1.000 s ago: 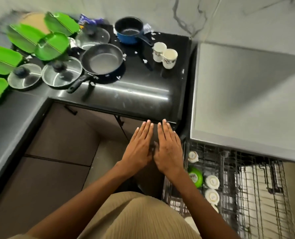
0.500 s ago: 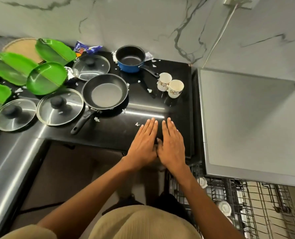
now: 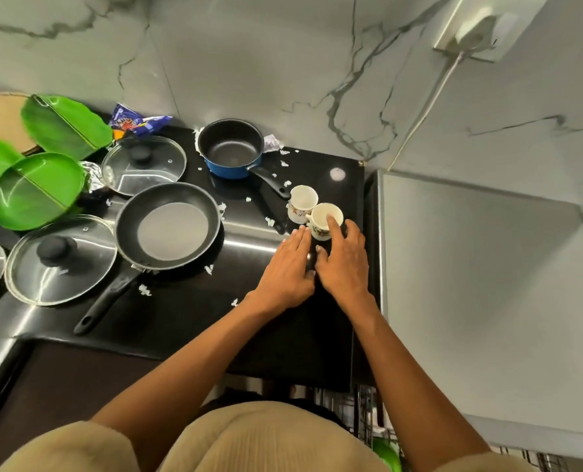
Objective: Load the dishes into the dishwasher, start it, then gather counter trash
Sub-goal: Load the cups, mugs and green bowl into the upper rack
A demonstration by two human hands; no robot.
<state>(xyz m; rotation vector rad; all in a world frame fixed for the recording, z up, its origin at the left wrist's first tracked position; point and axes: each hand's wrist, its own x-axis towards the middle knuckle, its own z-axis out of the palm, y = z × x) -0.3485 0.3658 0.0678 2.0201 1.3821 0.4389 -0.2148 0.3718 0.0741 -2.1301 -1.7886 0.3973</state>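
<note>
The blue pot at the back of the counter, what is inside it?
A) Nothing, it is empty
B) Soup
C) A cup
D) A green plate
A. The blue pot shows only its bare dark inside; the two cups stand apart from it on the counter, and the green plates lie off to the left.

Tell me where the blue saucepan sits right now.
In the head view, the blue saucepan sits at the back of the black counter against the marble wall, behind the frying pan, left of the two cups.
</note>
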